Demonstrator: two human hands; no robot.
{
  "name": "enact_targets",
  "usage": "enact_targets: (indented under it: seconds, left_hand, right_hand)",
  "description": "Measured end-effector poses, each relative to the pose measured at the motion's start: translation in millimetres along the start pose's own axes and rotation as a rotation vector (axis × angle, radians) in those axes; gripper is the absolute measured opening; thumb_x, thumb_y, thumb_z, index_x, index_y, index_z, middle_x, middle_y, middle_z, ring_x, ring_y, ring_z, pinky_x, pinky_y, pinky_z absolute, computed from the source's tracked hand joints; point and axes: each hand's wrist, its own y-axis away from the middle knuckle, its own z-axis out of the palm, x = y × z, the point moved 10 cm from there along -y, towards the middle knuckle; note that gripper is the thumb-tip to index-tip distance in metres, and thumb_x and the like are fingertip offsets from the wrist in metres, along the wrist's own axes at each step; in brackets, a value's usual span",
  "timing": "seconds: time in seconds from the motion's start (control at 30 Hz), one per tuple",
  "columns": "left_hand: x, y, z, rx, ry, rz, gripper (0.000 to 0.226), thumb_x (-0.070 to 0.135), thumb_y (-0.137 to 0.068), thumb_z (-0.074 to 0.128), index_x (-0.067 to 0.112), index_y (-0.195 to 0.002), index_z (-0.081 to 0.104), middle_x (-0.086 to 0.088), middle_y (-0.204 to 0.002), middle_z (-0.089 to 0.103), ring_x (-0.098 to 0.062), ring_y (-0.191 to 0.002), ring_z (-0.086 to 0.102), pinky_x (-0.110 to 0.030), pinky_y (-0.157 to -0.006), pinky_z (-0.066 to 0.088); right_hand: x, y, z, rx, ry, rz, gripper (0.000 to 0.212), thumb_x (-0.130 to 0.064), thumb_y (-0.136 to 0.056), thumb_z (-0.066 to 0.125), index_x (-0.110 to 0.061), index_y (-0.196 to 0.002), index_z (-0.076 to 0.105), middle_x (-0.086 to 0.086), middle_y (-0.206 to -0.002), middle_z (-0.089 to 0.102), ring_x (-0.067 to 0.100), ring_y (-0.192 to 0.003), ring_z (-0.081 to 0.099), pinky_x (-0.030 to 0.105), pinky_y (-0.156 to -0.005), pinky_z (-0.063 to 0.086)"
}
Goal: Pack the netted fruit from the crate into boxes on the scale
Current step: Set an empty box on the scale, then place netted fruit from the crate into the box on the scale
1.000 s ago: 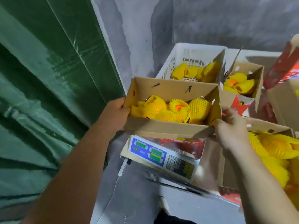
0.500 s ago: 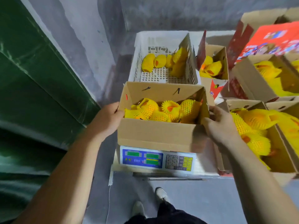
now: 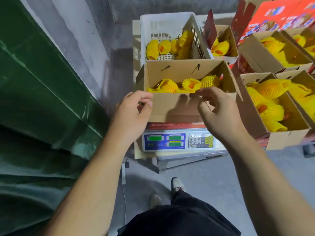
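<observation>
Head view shows the netted fruit (image 3: 167, 86) lying in a single loose layer inside the open cardboard box (image 3: 173, 108), which sits on the platform of the scale (image 3: 178, 142), its near wall just above the display. More of the same fruit rests at the bottom of the white crate (image 3: 170, 28), directly behind the box. The foam sleeves look soft and springy, so each piece should be light and easy to cup in the palm, though a squeeze could bruise what is inside; the sleeve ends are loose and poor to lift by. The box is stiff but thin, best taken at its two short sides. The left hand (image 3: 131, 114) hovers at the box's near left corner, fingers loosely curled and holding nothing, perhaps brushing the cardboard. The right hand (image 3: 216, 111) hangs over the near rim toward the right, fingers likewise curled and empty. To the right, several other cartons (image 3: 272, 133) filled with netted fruit crowd close against the box, and red printed boxes (image 3: 272, 16) stand behind them. A green tarp (image 3: 42, 99) fills the left. The box's tall far wall stands between the hands and the crate, so any reach must go over it.
</observation>
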Motion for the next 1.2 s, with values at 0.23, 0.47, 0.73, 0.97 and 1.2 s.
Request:
enact_targets:
  seconds: [0.23,0.47,0.73,0.97,1.2]
  left_hand:
    - [-10,25,-3,-0.074,0.028,-0.044,0.017,0.039,-0.094,0.056,0.041,-0.104,0.07,0.026,-0.098,0.071,-0.001,-0.098,0.069,-0.036,-0.085,0.06]
    - [-16,36,-7,-0.048,0.05,-0.026,0.012,0.032,-0.101,0.06,0.037,-0.103,0.071,0.027,-0.094,0.071,0.001,-0.093,0.067,-0.025,-0.077,0.051]
    - [-26,43,-15,-0.034,0.062,-0.058,0.011,0.032,-0.104,0.059,0.034,-0.103,0.07,0.03,-0.096,0.07,0.002,-0.096,0.068,-0.024,-0.078,0.05]
    - [-32,36,-19,-0.026,0.069,-0.053,0.013,0.028,-0.103,0.061,0.036,-0.101,0.071,0.032,-0.095,0.07,0.003,-0.093,0.066,-0.024,-0.077,0.049]
    - [-26,22,-15,-0.043,0.091,-0.043,0.013,0.027,-0.103,0.06,0.036,-0.102,0.07,0.03,-0.098,0.07,0.004,-0.095,0.066,-0.02,-0.076,0.047]
  right_hand:
    - [-31,35,28,-0.272,-0.024,-0.019,0.029,-0.016,-0.101,0.057,-0.023,-0.128,0.066,-0.007,-0.126,0.068,0.015,-0.114,0.065,0.046,-0.1,0.055]
    - [-42,46,26,-0.307,-0.014,-0.05,0.031,-0.016,-0.103,0.056,-0.023,-0.132,0.064,-0.007,-0.13,0.066,0.011,-0.116,0.064,0.032,-0.101,0.053]
    - [-48,41,37,-0.317,-0.067,-0.057,0.029,-0.013,-0.102,0.056,-0.021,-0.129,0.067,-0.008,-0.125,0.069,0.008,-0.113,0.066,0.035,-0.102,0.054]
    - [-49,31,45,-0.309,-0.098,-0.044,0.027,-0.012,-0.103,0.057,-0.019,-0.126,0.068,-0.007,-0.124,0.07,0.008,-0.111,0.067,0.037,-0.1,0.055]
    - [-49,14,48,-0.317,-0.088,-0.048,0.026,-0.013,-0.103,0.057,-0.018,-0.127,0.068,-0.009,-0.123,0.07,0.005,-0.111,0.066,0.035,-0.098,0.057]
